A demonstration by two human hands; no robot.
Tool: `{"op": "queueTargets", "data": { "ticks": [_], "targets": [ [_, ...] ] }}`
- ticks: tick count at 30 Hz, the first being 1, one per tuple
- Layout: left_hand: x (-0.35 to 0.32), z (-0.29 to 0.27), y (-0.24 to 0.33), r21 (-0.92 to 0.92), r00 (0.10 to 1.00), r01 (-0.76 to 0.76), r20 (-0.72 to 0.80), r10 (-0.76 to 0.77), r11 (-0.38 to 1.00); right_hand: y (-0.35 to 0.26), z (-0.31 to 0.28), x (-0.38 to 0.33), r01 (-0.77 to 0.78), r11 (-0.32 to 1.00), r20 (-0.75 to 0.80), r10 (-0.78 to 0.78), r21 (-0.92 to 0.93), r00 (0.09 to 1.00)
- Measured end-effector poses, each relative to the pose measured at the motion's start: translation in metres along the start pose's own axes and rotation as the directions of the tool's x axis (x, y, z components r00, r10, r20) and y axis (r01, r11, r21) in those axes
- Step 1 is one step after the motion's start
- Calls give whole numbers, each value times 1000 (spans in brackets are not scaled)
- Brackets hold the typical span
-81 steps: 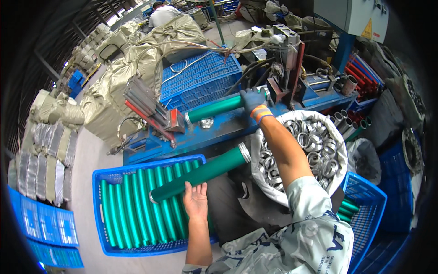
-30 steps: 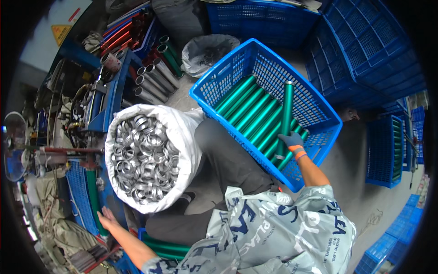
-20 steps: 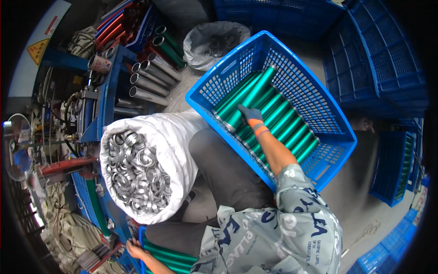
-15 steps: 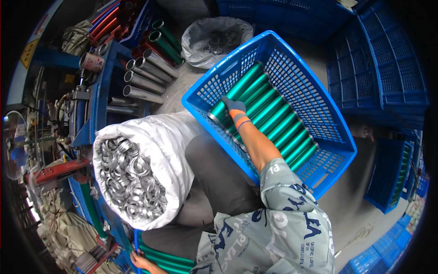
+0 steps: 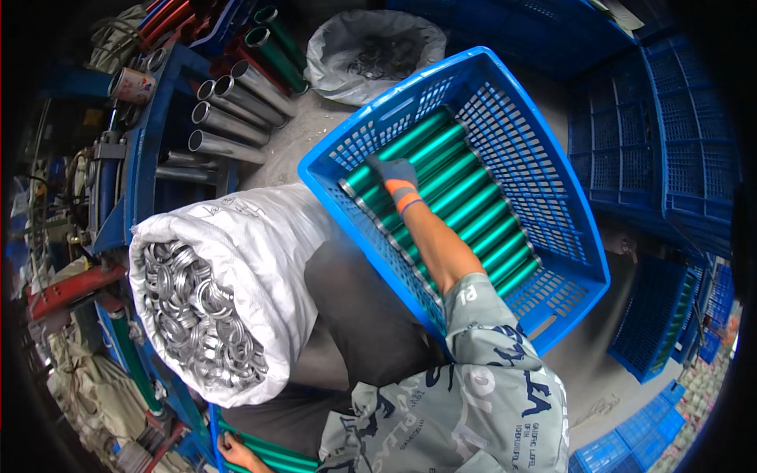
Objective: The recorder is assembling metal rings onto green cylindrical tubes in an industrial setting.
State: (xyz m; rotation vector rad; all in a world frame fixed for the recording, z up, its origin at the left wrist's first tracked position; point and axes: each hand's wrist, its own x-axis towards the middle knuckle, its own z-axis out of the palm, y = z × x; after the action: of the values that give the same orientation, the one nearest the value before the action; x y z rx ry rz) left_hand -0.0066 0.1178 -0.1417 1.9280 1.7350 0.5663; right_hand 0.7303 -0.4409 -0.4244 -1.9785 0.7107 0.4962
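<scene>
My right hand (image 5: 396, 173), in a grey glove with an orange cuff, reaches into a large blue plastic basket (image 5: 579, 229). Its fingers are closed over a green metal tube (image 5: 413, 140) at the left of a row of similar tubes (image 5: 465, 206). The fingertips are partly hidden. At the lower left my bare left hand (image 5: 233, 451) is closed at a narrow blue rim (image 5: 214, 430), beside more green tubes (image 5: 276, 456); little of its fingers shows.
A white sack (image 5: 260, 252) full of silver metal rings (image 5: 201, 311) leans by my leg. Bare metal tubes (image 5: 229, 122) lie on a blue rack to the left. Another sack (image 5: 371, 47) stands behind the basket. Stacked blue crates (image 5: 631, 126) line the right side.
The view has shifted slightly, so most things sit further left. My right hand and the tube under it have moved a little toward the basket's left wall. The left hand stays by the blue rim.
</scene>
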Motion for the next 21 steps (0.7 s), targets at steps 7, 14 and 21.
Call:
{"op": "queueTargets", "data": {
  "ticks": [7,14,21],
  "targets": [
    [-17,-25,-6,82,994,-103,29,101,991,-35,47,-8,-74,970,-238,130,232,963],
    [-25,-10,-3,128,982,-186,53,181,974,-19,24,2,33,986,-23,-37,-161,999],
    [-27,-21,-26,162,986,-166,48,160,973,34,37,-26,615,358,177,-749,-702,639]
  ]
}}
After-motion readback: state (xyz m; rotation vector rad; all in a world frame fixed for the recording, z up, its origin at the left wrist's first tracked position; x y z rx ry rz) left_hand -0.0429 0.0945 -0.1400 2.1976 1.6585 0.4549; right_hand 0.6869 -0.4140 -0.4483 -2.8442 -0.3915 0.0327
